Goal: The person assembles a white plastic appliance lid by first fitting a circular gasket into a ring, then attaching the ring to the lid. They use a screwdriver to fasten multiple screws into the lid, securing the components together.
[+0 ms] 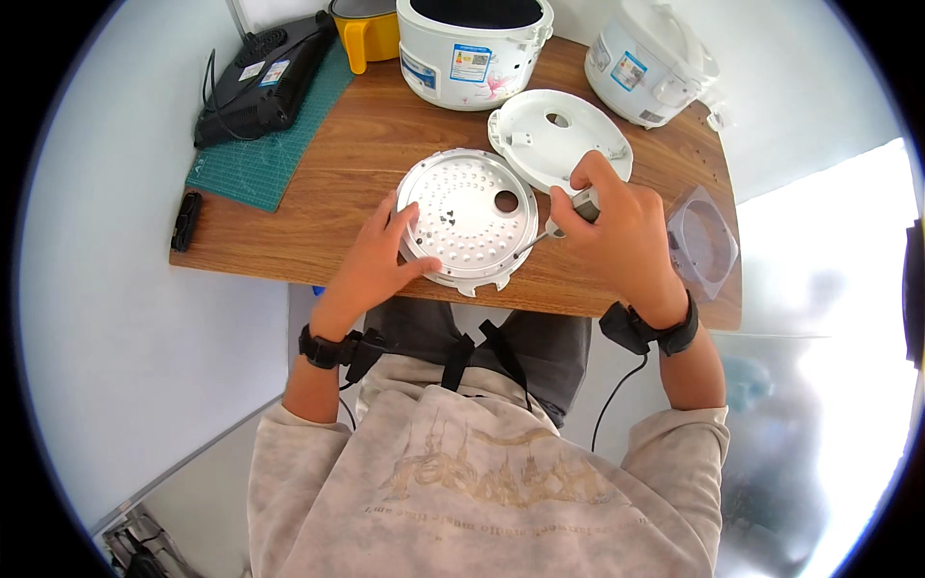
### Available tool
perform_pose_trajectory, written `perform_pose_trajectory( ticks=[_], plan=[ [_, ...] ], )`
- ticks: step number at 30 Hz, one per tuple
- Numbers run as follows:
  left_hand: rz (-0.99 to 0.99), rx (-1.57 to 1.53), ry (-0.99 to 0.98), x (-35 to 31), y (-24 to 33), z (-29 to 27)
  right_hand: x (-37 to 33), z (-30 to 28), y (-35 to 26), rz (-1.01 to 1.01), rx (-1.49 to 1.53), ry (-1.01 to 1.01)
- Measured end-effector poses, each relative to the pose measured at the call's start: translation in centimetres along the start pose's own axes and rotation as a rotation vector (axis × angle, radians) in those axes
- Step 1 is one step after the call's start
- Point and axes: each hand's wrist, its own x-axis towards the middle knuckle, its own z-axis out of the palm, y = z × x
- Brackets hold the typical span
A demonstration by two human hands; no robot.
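A round, dimpled metal cooker-lid plate [462, 178] lies near the table's front edge. It has one hole, and a few small dark screws [448, 218] rest on it. My left hand [379, 255] is open at the plate's left side, fingers spread, with fingertips and thumb touching the rim. In my right hand [617, 222], closed around its grey handle, is a screwdriver [585, 204]. Its thin shaft slants down to the left, and the tip is at the plate's right front rim. Whether a screw sits under the tip is too small to tell.
A white lid cover [568, 144] lies behind the plate on the right. Behind stand a white cooker body [472, 63], a closed white cooker [647, 67] and a yellow container [371, 39]. A black device [265, 87] sits on a green mat [289, 159]; a clear plastic part [703, 241] lies right.
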Motion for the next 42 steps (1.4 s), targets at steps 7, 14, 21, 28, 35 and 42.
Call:
perform_pose_trajectory(
  ticks=[7,14,21,28,35,42],
  plan=[
    [-0.005,0.115,0.033,1.0,0.9,-2.3,-0.8,-2.7,0.0,0.051,0.095,0.085],
    [-0.025,0.192,-0.014,1.5,1.6,-1.3,-1.9,-3.9,0.0,0.1,0.118,0.059],
    [-0.1,-0.212,-0.06,1.5,2.9,-1.9,-2.7,-4.5,0.3,0.24,0.223,0.044],
    [-0.287,-1.072,-0.166,1.0,3.0,-2.4,-2.7,-4.7,-1.0,0.297,0.582,-0.056],
    [-0.33,-1.276,-0.128,1.0,2.7,-1.2,-3.1,-4.5,-0.7,0.22,0.545,0.004],
    [-0.304,-1.333,-0.162,1.2,2.7,-1.0,-3.1,-4.3,-0.8,0.196,0.536,-0.019]
  ],
)
